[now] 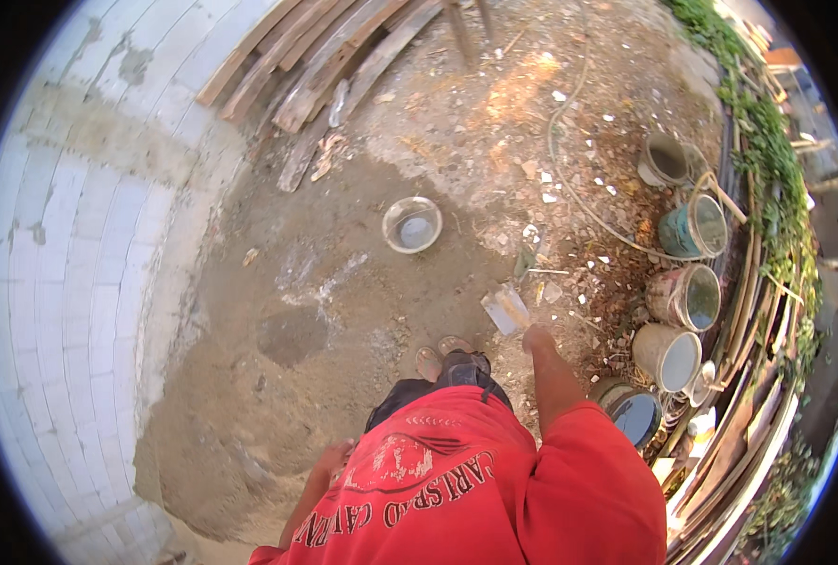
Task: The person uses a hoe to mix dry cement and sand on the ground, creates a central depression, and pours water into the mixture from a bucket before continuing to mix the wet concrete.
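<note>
My right hand [536, 338] is held out over the ground with its fingers wrapped round the handle of a flat trowel [504, 308]. The trowel has a pale, squarish blade that points away from me to the left. My left hand [337, 457] hangs low beside my red shirt, partly covered by it. How its fingers are set is too small to make out. Ahead of my feet a round, pale basin [412, 225] with some grey water or residue in it stands on the damp grey ground.
On the right several buckets [692, 228] stand in a row, some with liquid, beside long poles [753, 330] and green plants [767, 122]. A thin hose [569, 174] curves over the rubble. At the far left, wooden planks [320, 56] lie near a block wall [80, 273].
</note>
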{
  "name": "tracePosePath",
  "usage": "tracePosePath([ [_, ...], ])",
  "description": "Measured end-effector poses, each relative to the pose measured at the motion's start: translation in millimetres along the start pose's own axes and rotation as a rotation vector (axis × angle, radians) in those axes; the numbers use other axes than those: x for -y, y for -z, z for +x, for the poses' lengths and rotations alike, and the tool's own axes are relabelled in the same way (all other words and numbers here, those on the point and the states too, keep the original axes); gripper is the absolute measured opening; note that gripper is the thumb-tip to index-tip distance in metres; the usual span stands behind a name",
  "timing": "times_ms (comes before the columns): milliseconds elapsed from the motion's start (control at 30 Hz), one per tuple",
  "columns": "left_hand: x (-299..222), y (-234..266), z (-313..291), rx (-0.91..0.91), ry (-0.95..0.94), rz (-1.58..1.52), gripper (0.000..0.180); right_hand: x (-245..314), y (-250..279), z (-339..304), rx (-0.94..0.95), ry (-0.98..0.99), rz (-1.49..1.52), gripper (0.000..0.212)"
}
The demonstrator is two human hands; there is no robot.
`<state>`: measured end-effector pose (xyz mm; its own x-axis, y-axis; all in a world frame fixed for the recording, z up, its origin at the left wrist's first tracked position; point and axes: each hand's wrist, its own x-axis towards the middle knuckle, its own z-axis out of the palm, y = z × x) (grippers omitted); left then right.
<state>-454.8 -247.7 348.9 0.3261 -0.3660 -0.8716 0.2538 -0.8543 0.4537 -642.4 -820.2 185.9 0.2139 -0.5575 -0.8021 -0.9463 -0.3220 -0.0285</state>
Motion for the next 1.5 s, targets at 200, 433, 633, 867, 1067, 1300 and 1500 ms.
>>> tracePosePath([
  [200, -26.3, 96.1, 87.6, -0.116, 0.398, -0.045, 0.035, -8.8, -14.8, -22.3, -0.062, -0.187, 0.231, 0.029],
  [433, -186.4, 136.6, 251.9, 0.036, -0.225, 0.642, 0.031, -11.7, -7.9, -11.2, -0.144, -0.254, 0.427, 0.028],
  [633, -370.5, 61.0, 383.7, 0.046, -0.094, 0.306, 0.034, -33.6, 33.0, 10.1, -0.108, -0.314, 0.381, 0.026],
  [867, -453.0, 54.4, 493.3, -0.080, -0.100, 0.485, 0.034, -77.6, 68.8, 47.2, 0.103, -0.330, 0.238, 0.045],
  [1067, -474.7, 100.3, 452.1, 0.031, 0.097, 0.410, 0.033, -56.6, 127.7, 48.3, 0.246, -0.325, 0.194, 0.048],
  [1300, -455.3, 177.7, 383.3, 0.110, 0.552, 0.473, 0.032, -96.0, 234.0, 63.1, 0.048, -0.497, 0.311, 0.051],
  [1500, -576.4, 204.4, 492.7, 0.290, 0.610, 0.488, 0.027, -143.1, 280.6, 73.5, -0.144, -0.636, 0.554, 0.050],
])
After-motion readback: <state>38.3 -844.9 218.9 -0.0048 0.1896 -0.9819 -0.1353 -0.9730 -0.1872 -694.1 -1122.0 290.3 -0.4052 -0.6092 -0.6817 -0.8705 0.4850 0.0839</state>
